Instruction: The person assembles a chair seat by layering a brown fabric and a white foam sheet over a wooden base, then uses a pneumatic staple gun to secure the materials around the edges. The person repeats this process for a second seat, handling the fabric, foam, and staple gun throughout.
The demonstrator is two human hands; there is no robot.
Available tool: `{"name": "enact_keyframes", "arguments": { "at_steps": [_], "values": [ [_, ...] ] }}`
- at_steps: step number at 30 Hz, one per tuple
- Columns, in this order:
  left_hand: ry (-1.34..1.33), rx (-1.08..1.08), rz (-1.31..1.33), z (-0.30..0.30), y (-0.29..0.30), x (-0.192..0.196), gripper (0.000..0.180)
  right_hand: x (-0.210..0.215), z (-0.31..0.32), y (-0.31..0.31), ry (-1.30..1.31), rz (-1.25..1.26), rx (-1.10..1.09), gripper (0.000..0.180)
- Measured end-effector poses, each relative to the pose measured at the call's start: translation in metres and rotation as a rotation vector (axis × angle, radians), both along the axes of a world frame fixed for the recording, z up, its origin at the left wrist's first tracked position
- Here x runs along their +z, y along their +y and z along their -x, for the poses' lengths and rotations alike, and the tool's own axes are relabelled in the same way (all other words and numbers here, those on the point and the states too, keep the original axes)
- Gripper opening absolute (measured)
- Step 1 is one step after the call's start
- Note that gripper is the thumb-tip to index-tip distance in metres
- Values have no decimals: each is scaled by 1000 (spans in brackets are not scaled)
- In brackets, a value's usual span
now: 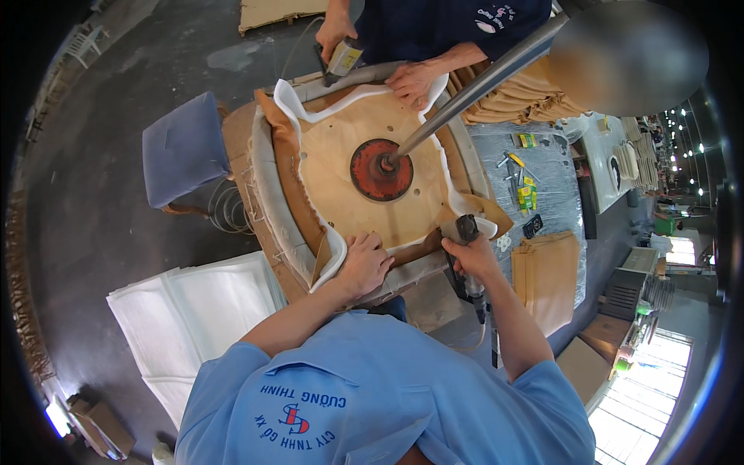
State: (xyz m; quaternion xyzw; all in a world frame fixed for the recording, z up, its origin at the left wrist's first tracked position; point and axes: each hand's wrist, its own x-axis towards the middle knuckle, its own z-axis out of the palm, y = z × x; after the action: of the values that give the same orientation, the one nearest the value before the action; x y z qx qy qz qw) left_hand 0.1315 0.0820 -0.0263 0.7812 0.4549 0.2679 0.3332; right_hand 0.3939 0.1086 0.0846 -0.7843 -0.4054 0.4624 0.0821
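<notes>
Plywood seat base point(364, 205), left hand point(363, 263) flat on fabric, right hand point(474, 256) gripping half-hidden staple gun point(467, 267)

— How do the arms stand?

— Both forearms come up from the lower edge, bare below short blue sleeves, and they lean toward each other.

— And the left hand point(363, 263)?

— It lies palm down, fingers bent and pressing flat, the wrist nearly straight. It holds nothing.

— And the right hand point(473, 256)?

— It is closed in a fist around a grip, knuckles up, the wrist bent a little downward. The right elbow stays out to the side. The two hands are near each other but do not touch.
</notes>
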Motion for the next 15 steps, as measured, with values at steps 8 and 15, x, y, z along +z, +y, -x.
{"name": "enact_keyframes", "arguments": {
  "at_steps": [8, 15],
  "values": [
    [-95, 174, -47, -9, 2, -6, 18, 7, 54, -45, 371, -43, -28, 23],
    [-55, 233, -34, -14, 4, -6, 14, 0, 78, -41, 401, -9, -108, 21]
  ]
}}
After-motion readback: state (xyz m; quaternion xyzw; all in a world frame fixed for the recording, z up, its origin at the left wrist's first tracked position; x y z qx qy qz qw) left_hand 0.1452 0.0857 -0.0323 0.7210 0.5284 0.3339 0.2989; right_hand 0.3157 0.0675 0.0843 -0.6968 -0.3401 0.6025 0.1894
